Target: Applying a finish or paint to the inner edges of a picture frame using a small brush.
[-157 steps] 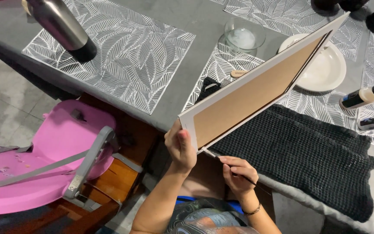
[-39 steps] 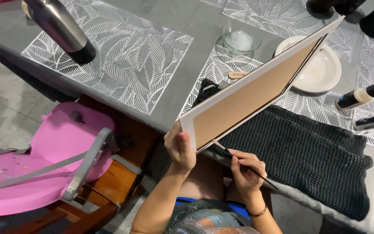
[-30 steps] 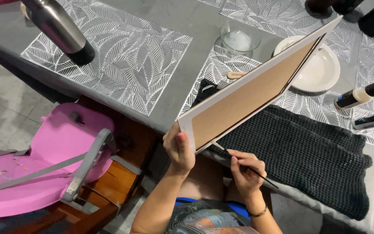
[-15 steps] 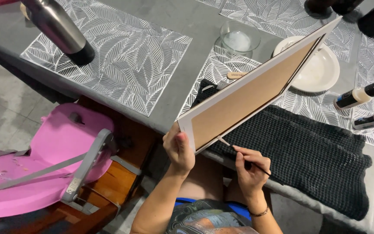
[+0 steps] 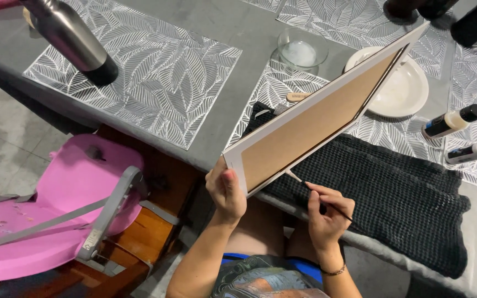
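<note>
My left hand (image 5: pixel 225 190) grips the near corner of a white-edged canvas board (image 5: pixel 316 118), tilted up on edge so its brown back faces me. My right hand (image 5: pixel 327 212) pinches a thin paintbrush (image 5: pixel 318 190), whose tip touches the board's lower white edge. The board's far corner reaches over a white plate (image 5: pixel 401 88). A black waffle-weave cloth (image 5: pixel 398 187) lies on the grey table beneath the board.
A small glass bowl (image 5: pixel 302 49) stands behind the board. Two paint bottles (image 5: pixel 454 121) lie at the right. A steel flask (image 5: pixel 75 38) stands at the back left on a leaf-patterned placemat (image 5: pixel 150 72). A pink child's seat (image 5: pixel 56 209) sits on a wooden chair, left.
My right hand and the brush have slid along the board's lower edge, first to the right, then slightly back up toward it. The left hand keeps its hold on the corner.
</note>
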